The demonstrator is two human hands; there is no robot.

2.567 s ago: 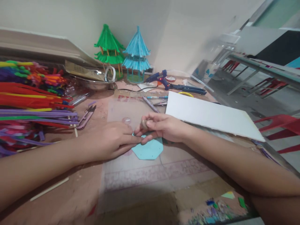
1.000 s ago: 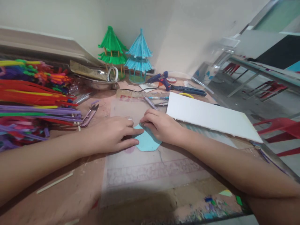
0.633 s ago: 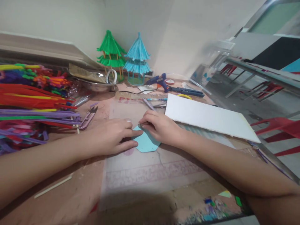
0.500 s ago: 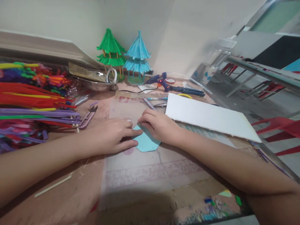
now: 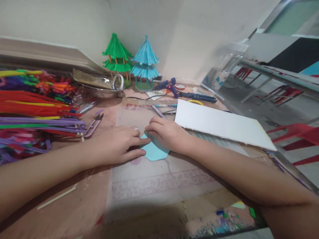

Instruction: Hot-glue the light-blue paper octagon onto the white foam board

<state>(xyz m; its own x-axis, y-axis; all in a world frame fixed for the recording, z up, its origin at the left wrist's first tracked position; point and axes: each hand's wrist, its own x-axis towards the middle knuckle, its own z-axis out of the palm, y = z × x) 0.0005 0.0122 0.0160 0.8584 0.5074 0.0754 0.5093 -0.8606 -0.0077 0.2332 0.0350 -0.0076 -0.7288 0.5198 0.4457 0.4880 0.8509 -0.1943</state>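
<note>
A light blue octagon-like flat piece [image 5: 156,153] lies on the sheet-covered table between my hands. My left hand [image 5: 122,144] rests at its left side, index finger stretched onto the piece and thumb just below. My right hand [image 5: 169,134] covers the upper right of the piece. Its fingers are curled together near the far edge, and whatever they pinch is hidden behind them.
Bundles of pipe cleaners [image 5: 37,103] and thread snips [image 5: 94,126] are at left. Behind stand a green tower model [image 5: 116,54], a blue tower model [image 5: 145,63], a metal bowl [image 5: 103,93] and a glue gun [image 5: 169,87]. A white board [image 5: 221,122] lies at right.
The view has shifted very slightly. Both hands keep the same pose on the blue piece.
</note>
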